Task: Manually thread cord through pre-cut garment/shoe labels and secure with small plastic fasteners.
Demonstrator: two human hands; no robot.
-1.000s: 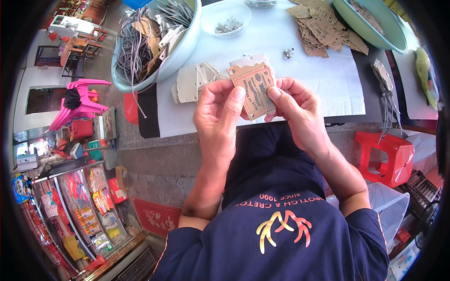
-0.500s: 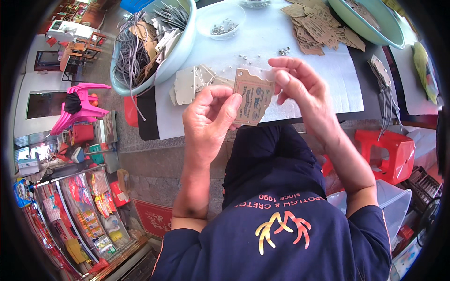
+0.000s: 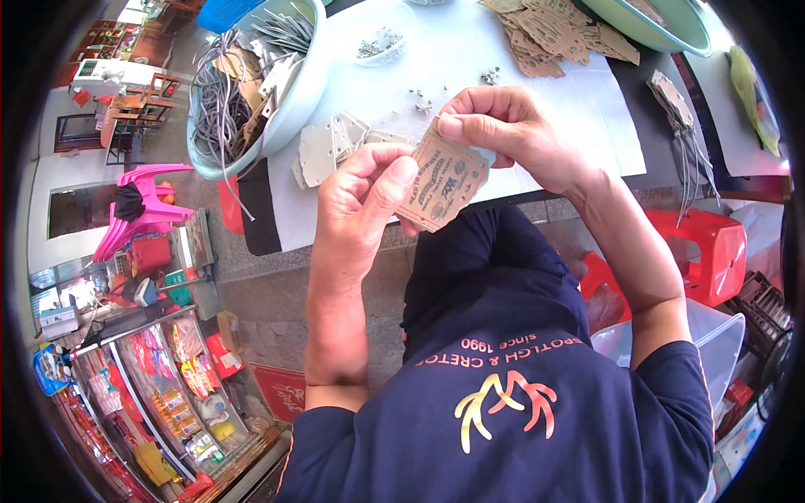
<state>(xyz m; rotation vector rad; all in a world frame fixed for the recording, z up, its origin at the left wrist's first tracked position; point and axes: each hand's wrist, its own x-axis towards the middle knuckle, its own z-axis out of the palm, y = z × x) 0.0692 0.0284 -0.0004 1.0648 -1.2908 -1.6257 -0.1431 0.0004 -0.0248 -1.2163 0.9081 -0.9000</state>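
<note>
My left hand (image 3: pixel 356 199) is closed around the left edge of a brown printed cardboard tag (image 3: pixel 444 186), thumb on top, held tilted above the table's front edge. At the tag's upper corner, the thumb and forefinger of my right hand (image 3: pixel 511 130) are pinched together. They cover the corner, so any small piece between them is hidden. Just beyond that hand lie small loose metal pieces (image 3: pixel 423 107) and another little cluster of metal pieces (image 3: pixel 490 76). Pale blank-sided tags (image 3: pixel 325 149) are spread on the table behind my left hand.
A light-blue basin (image 3: pixel 303 88) of grey cords and tags stands at the far left. A clear bowl (image 3: pixel 408 38) holds metal pieces. Brown tags (image 3: pixel 545 35) are heaped at the back, near a green basin (image 3: pixel 671 38). Corded tags (image 3: pixel 673 102) lie right, above a red stool (image 3: pixel 713 251).
My right hand has moved left from the tag's right side to its upper corner, and its fingers have closed there. The tag has turned and tilted in my left hand.
</note>
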